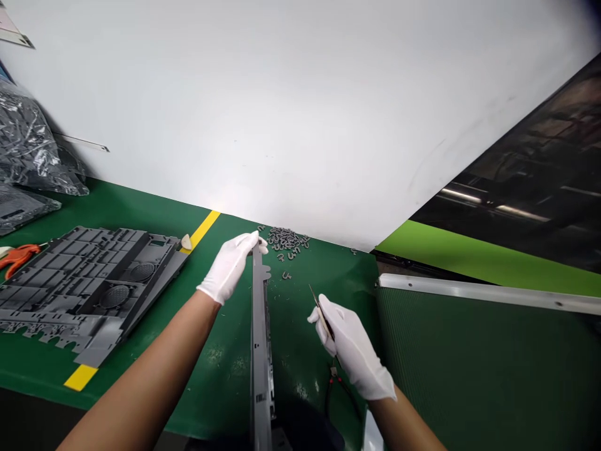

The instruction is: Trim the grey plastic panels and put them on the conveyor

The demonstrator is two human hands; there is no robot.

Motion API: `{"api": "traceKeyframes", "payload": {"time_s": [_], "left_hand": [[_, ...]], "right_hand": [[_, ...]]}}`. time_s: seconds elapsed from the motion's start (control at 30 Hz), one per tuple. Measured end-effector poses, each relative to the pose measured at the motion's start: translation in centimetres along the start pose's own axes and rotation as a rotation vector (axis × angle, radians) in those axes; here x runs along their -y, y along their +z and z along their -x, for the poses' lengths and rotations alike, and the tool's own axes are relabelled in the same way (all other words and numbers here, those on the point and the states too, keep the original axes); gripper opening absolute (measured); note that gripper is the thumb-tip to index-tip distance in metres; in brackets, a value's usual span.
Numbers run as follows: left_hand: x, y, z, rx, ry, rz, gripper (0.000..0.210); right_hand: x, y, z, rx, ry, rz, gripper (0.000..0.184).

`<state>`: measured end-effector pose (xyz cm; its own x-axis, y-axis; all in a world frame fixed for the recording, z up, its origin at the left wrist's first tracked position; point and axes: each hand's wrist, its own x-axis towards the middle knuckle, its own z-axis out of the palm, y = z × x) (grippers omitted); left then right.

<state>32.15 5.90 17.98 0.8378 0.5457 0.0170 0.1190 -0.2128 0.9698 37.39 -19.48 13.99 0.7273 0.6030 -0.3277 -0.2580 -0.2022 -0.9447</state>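
Observation:
My left hand (232, 266), in a white glove, is closed on the far end of a grey plastic panel (260, 351). The panel stands on edge and runs toward me across the green table. In my gloved right hand (354, 347) is a slim pointed tool (320, 307), its tip aimed up and left, apart from the panel. Whether it is a blade or tweezers cannot be made out. Beyond the panel's far end lies a heap of small grey hook-shaped plastic pieces (287, 239), with a few loose ones around it. Black and red pliers (333, 379) lie partly under my right hand.
At left, ribbed grey panels (94, 275) lie stacked over yellow tape (204, 227), near an orange-handled tool (21, 257). Plastic-wrapped parts (28, 144) sit farther back. A white wall (305, 125) rises behind the table; a metal-edged green conveyor (488, 369) is at right.

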Motion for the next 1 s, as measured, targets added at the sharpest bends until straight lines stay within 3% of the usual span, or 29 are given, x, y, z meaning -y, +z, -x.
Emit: {"api": "traceKeyframes", "payload": {"time_s": [0.07,0.13,0.23,0.3,0.4,0.53,0.63,0.7,0.77,0.83,0.9,1.0], "left_hand": [[-0.2,0.6,-0.1,-0.012,-0.034,-0.019,0.042],[-0.5,1.0,0.4,0.073,-0.086,0.005,0.046],[-1.2,0.8,2.0,0.156,-0.114,0.023,0.09],[-1.9,0.3,3.8,0.167,-0.125,-0.034,0.106],[-2.8,0.3,7.3,0.196,-0.182,-0.096,0.113],[-3.0,2.1,13.6,0.237,-0.255,-0.097,0.119],[-2.5,2.9,17.9,0.191,-0.246,-0.202,0.121],[-2.2,2.3,19.5,0.179,-0.215,-0.26,0.117],[-1.9,1.0,19.2,0.162,-0.207,-0.271,0.106],[-1.8,-0.3,17.0,0.087,-0.231,-0.254,0.096],[-1.7,-1.0,13.3,-0.031,-0.23,-0.234,0.093],[-1.7,-0.5,6.8,-0.083,-0.13,-0.131,0.093]], "right_hand": [[-1.1,0.0,-0.1,-0.042,0.027,-0.046,0.06],[-2.3,-0.1,-0.2,-0.059,0.061,-0.081,0.059],[-3.7,-0.2,-0.1,-0.041,0.093,-0.123,0.058],[-4.1,-0.2,0.1,-0.044,0.105,-0.132,0.058],[-4.6,-0.2,0.3,-0.067,0.118,-0.118,0.058],[-5.5,-0.4,0.4,-0.098,0.169,-0.122,0.057],[-5.8,-0.9,1.0,-0.094,0.182,-0.104,0.054],[-5.2,-1.2,2.1,-0.07,0.15,-0.069,0.052],[-3.8,-1.2,3.7,-0.034,0.123,0.015,0.05],[-1.8,-1.0,5.7,0.024,0.134,0.149,0.047],[0.3,-0.5,7.8,0.109,0.166,0.299,0.041],[2.5,0.7,10.4,0.245,0.159,0.507,0.041]]}}
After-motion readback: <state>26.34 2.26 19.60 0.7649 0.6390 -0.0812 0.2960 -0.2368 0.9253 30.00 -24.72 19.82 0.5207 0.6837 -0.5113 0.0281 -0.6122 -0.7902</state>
